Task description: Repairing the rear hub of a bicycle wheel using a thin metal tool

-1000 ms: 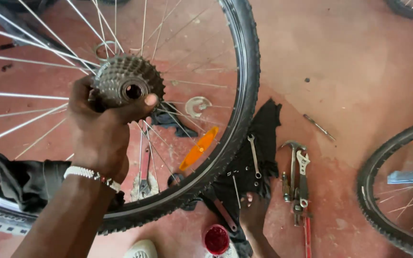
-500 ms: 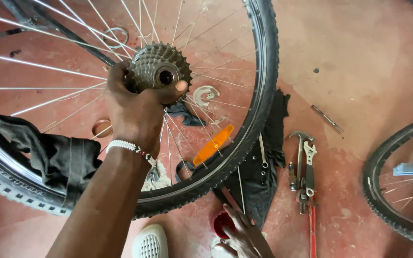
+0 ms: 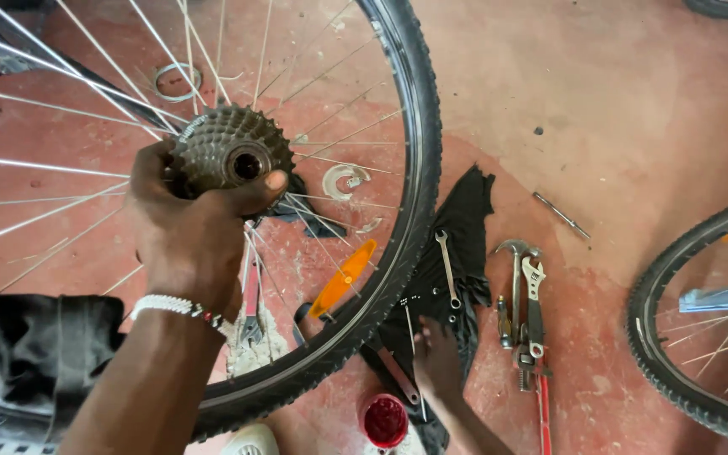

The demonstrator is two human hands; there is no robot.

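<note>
My left hand [image 3: 191, 232], with a beaded bracelet on the wrist, is shut around the stack of sprockets [image 3: 229, 152] at the hub of a spoked bicycle wheel [image 3: 410, 211]; the thumb lies across its front. Lower down, my right hand [image 3: 436, 362] rests on a black cloth [image 3: 465, 219] spread on the floor, with its fingers next to a flat metal tool [image 3: 398, 375] and a thin rod. Whether it grips anything is hidden.
On the cloth lies a spanner [image 3: 446, 265]. Beside it are a hammer [image 3: 516, 282], an adjustable wrench [image 3: 535, 307] and a loose bolt [image 3: 562, 215]. An orange reflector [image 3: 343, 278] hangs in the spokes. A red tin [image 3: 385, 420] stands below. Another wheel [image 3: 676, 371] is at the right.
My left hand keeps its grip on the sprockets. My right hand has slid up from beside the red tin onto the black cloth.
</note>
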